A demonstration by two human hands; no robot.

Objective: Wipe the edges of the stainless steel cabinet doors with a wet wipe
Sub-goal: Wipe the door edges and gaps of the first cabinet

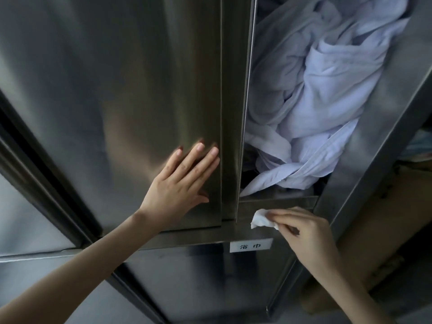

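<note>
The right hand (301, 226) pinches the crumpled white wet wipe (263, 219) between thumb and fingers, against the cabinet's lower frame rail (280, 203). It sits just right of the bottom corner of the brushed stainless steel door (117, 90). The door's free edge (244, 136) runs straight up from that corner. The left hand (180, 185) lies flat on the door face, fingers straight.

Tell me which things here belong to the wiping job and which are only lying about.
For the job:
- wet wipe, pinched by the right hand
- left hand, flat on the closed cabinet door
- steel ledge just above the wipe

Only lying about:
- crumpled white cloth behind that ledge
- small white label lower down
</note>
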